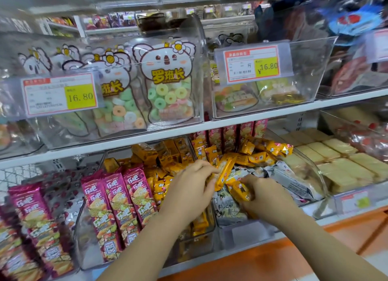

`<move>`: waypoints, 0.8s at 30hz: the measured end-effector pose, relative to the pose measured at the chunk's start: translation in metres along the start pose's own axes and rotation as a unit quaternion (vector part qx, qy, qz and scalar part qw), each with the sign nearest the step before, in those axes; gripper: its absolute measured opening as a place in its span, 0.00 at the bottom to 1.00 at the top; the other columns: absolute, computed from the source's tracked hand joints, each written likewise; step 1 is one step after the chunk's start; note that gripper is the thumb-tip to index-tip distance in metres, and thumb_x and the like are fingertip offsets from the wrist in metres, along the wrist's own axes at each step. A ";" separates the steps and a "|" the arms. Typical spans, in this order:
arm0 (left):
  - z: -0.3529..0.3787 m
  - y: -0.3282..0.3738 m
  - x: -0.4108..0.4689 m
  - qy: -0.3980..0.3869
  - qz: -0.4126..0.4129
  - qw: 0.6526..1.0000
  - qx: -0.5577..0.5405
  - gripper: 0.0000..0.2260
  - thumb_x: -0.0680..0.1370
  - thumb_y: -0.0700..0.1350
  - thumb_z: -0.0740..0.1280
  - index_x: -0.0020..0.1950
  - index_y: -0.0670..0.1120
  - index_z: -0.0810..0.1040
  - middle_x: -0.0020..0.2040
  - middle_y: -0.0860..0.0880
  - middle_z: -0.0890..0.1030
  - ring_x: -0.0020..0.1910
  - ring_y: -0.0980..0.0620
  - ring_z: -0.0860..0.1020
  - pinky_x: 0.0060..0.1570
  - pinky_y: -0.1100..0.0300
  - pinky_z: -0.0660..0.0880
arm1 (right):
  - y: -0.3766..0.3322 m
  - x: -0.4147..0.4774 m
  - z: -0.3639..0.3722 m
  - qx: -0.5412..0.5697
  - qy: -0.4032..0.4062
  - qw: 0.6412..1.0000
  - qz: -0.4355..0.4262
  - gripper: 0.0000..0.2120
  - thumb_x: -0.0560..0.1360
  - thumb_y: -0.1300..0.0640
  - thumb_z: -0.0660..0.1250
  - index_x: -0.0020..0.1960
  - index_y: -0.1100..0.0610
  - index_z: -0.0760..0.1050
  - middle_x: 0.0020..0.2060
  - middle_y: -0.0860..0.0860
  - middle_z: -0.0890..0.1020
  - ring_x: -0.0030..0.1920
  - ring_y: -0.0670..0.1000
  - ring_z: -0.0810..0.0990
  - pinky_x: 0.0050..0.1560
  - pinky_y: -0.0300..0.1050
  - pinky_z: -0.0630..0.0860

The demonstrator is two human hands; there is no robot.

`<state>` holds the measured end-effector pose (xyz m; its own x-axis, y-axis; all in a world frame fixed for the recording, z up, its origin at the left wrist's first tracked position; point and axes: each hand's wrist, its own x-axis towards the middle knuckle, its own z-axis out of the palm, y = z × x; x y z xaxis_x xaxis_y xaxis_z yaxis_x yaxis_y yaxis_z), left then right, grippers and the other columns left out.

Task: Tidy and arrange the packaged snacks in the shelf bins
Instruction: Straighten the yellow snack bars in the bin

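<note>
Head view shows 2 hands in the middle clear plastic bin [312, 171] on the lower shelf. The left hand [189, 188] pinches a tilted yellow packet [225, 172] and the right hand [266, 196] curls round a lower yellow packet [239, 191], probably lifting these glossy packs off the crinkly silver wrappers [289, 179].

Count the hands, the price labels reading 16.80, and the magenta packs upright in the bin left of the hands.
Hands: 2, left hand and right hand, each gripping a yellow pack.
Price labels reading 16.80: 2
Magenta packs: 3
Total: 7
</note>
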<state>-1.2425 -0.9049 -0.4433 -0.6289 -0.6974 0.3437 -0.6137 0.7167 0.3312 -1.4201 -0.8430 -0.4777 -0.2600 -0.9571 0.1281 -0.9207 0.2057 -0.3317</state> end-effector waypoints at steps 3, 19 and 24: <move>0.004 0.005 0.023 -0.011 -0.008 0.999 0.050 0.15 0.80 0.50 0.59 0.67 0.55 0.71 0.65 0.56 0.71 0.64 0.53 0.69 0.67 0.55 0.59 | 0.005 0.000 -0.009 0.074 0.076 0.994 0.010 0.26 0.73 0.47 0.67 0.68 0.49 0.65 0.38 0.48 0.78 0.34 0.48 0.75 0.35 0.46 0.75; 0.041 0.012 0.084 -0.146 -0.200 0.936 0.252 0.43 0.68 0.69 0.65 0.76 0.58 0.49 0.76 0.39 0.42 0.73 0.30 0.47 0.68 0.33 0.42 | 0.028 -0.008 -0.011 0.175 0.097 0.979 0.048 0.30 0.73 0.50 0.69 0.70 0.46 0.60 0.39 0.50 0.75 0.35 0.49 0.77 0.36 0.51 0.77; 0.043 0.011 0.082 -0.140 -0.165 0.941 0.260 0.38 0.67 0.69 0.66 0.72 0.56 0.57 0.68 0.40 0.64 0.70 0.31 0.59 0.67 0.31 0.42 | 0.030 -0.007 -0.011 0.184 0.092 0.977 0.050 0.30 0.73 0.50 0.70 0.70 0.47 0.60 0.39 0.48 0.74 0.35 0.48 0.75 0.36 0.49 0.75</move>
<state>-1.3214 -0.9544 -0.4490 -0.4203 -0.9070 0.0278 -0.9020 0.4142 -0.1214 -1.4485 -0.8278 -0.4784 -0.4224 -0.8762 0.2319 -0.7297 0.1770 -0.6605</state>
